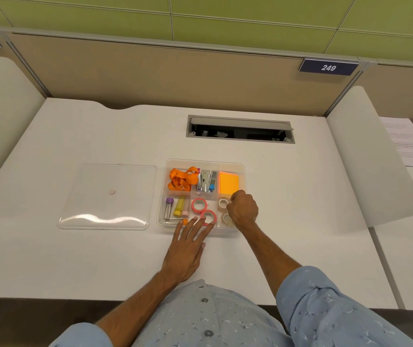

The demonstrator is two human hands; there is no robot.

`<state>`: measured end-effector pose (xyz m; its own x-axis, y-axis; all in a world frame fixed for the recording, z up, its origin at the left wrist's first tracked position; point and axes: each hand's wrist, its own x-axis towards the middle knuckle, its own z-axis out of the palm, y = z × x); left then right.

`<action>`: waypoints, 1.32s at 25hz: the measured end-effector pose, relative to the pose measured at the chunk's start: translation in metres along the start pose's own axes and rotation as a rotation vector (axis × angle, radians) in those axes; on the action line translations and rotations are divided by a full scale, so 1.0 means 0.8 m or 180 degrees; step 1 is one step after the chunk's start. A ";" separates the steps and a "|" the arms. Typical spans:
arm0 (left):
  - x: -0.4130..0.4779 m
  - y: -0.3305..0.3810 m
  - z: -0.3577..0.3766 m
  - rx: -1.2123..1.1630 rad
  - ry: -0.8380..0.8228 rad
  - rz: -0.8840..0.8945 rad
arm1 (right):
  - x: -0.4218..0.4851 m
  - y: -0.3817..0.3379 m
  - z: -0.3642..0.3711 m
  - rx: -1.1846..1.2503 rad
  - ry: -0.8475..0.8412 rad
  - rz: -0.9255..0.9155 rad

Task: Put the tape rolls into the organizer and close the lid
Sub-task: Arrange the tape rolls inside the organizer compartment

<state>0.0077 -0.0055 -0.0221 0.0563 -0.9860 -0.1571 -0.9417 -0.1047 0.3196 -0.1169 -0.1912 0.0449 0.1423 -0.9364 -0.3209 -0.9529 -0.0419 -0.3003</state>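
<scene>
On my far left the clear lid (pixel 107 196) lies flat on the white desk (pixel 50 259), just beside the organizer (pixel 241 171) and not on it. The organizer itself is a clear, divided tray standing open. In its back-left compartment I see an orange lanyard (pixel 181 180); in front of that, a purple-capped tube (pixel 168 207) and a yellow glue stick (pixel 179 207) lie side by side. The middle back section holds a stapler (pixel 204 181), with an orange sticky-note pad (pixel 228 182) to its right.

My left hand (pixel 186 251) lies flat and spread wide at the near edge of the organizer, gripping nothing; its fingertips (pixel 206 222) reach over the front wall and touch the nearer pink tape roll (pixel 208 217). A second pink tape roll (pixel 199 205) lies flat just behind it in the same middle-front compartment.

Further right, two pale tape rolls sit in the front-right compartment: the rear pale roll (pixel 223 203) and the front pale roll (pixel 226 219). My right hand (pixel 242 207) is curled over them, knuckles up, fingers bent down by the rear roll; I cannot tell whether it actually grips either one.
</scene>
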 end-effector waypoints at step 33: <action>-0.002 0.003 0.000 0.0016 0.0071 0.0012 | -0.007 0.029 -0.012 -0.0052 -0.0578 -0.0291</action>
<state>0.0056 -0.0040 -0.0208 0.0602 -0.9890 -0.1350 -0.9436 -0.1005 0.3155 -0.1421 -0.1907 0.0484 0.2731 -0.8502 -0.4501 -0.9378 -0.1309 -0.3217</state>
